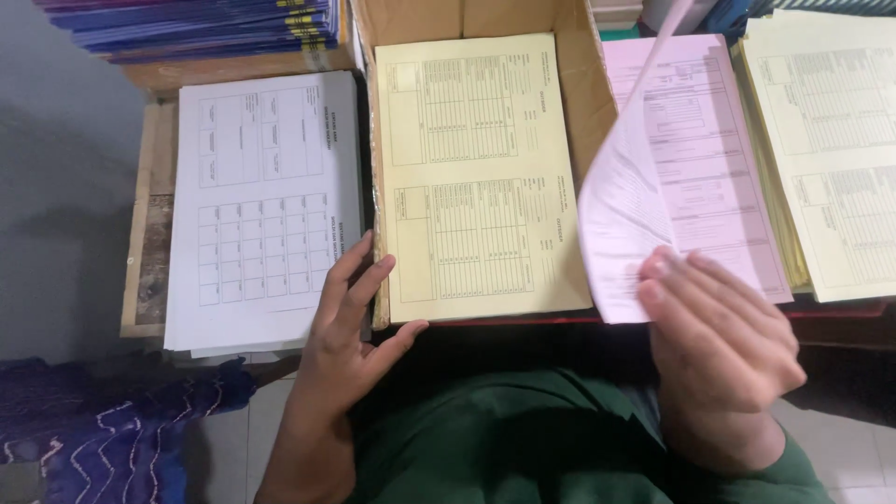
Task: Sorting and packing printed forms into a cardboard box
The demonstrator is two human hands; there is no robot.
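Observation:
My right hand [719, 341] pinches a pink printed sheet [621, 215] by its lower corner and lifts it, curled, off the pink stack [714, 159]. My left hand [350, 322] rests open on the lower right corner of the white stack of forms [261, 205], its thumb reaching toward the yellow forms [476, 177] that lie inside an open cardboard box [583, 84].
Another yellow stack [831, 149] lies at the far right. Blue folders [196, 23] are piled at the top left on a wooden board [149, 215]. A blue patterned cloth [103, 429] sits at the lower left over tiled floor.

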